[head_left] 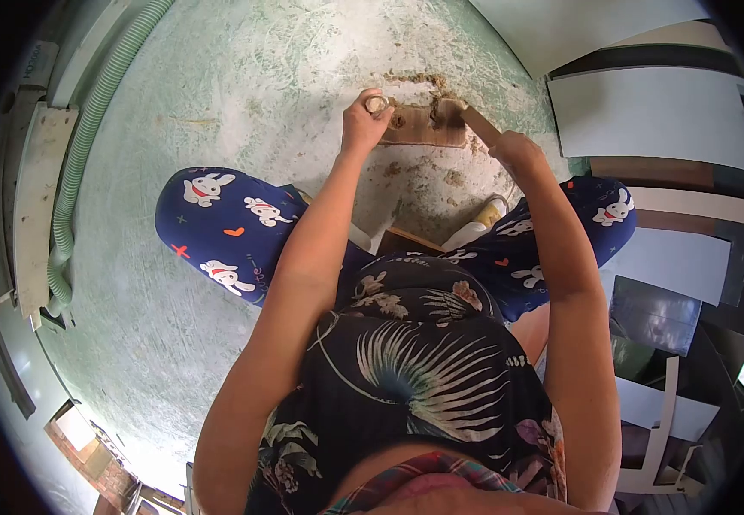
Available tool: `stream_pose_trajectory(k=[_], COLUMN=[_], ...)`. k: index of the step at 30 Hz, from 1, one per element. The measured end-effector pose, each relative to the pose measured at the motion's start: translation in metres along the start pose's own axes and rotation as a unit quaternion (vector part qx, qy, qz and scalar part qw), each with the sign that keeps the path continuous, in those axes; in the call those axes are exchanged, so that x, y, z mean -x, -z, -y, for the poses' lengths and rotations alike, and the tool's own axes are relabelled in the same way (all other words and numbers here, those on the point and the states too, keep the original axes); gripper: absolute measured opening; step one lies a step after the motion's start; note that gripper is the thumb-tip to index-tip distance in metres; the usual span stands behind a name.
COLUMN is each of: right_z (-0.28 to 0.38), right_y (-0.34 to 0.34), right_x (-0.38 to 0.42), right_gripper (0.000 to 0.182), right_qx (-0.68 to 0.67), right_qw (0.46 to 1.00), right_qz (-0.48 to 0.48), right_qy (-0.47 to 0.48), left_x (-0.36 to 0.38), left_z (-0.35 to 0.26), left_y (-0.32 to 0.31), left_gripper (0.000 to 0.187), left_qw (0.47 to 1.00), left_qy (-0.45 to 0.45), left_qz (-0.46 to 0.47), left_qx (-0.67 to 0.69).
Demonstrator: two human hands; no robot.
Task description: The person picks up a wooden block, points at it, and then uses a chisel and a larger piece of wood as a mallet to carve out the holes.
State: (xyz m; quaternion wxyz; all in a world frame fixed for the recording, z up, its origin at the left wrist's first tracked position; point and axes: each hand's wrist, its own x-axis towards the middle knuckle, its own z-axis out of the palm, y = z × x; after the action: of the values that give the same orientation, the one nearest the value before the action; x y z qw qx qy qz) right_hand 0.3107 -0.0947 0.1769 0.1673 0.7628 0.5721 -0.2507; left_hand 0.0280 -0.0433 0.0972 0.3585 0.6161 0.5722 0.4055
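My left hand (366, 124) is closed around an upright tool with a round, pale handle end (377, 105), at the left end of a brown wooden board (423, 137). The lower part of that tool is hidden by the hand. Dark hollows mark the board, which lies flat on the floor. My right hand (519, 153) grips one end of a flat, brown wooden bar (480, 126), its far end reaching over the board's right end. Crumbly brown wood chips (428, 81) lie along the board's far edge.
Worn green and white floor (243, 103) surrounds the board. A ribbed green hose (88, 146) runs along the left. Panels (646, 112) stand stacked on the right. Between my knees lies a dark wooden piece (413, 240), near my shoe (477, 225).
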Motion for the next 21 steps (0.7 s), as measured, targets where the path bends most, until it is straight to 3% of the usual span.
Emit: stream_pose_trajectory(k=[6, 10, 16, 19, 21], right_z=[-0.002, 0.004, 0.01, 0.015, 0.022], right_y=[-0.016, -0.014, -0.028, -0.033, -0.023], right_x=[-0.018, -0.019, -0.04, -0.05, -0.045], right_gripper=[0.038, 0.038, 0.045, 0.047, 0.047], right_qx=[0.06, 0.045, -0.008, -0.03, -0.039], right_qw=[0.998, 0.999, 0.999, 0.997, 0.996], right_qz=[0.025, 0.005, -0.021, -0.011, 0.012], right_qy=[-0.025, 0.011, 0.042, 0.068, 0.082], left_x=[-0.001, 0.0, -0.005, -0.003, -0.004], left_z=[-0.004, -0.011, -0.006, -0.018, -0.009], left_y=[0.001, 0.007, 0.009, 0.017, 0.015], left_gripper=[0.034, 0.035, 0.036, 0.037, 0.04], left_qw=[0.999, 0.999, 0.997, 0.989, 0.988], left_qy=[-0.014, 0.025, 0.021, 0.063, 0.03], left_qz=[0.02, 0.026, -0.003, -0.014, -0.067], left_qx=[-0.028, -0.03, -0.079, -0.137, -0.132])
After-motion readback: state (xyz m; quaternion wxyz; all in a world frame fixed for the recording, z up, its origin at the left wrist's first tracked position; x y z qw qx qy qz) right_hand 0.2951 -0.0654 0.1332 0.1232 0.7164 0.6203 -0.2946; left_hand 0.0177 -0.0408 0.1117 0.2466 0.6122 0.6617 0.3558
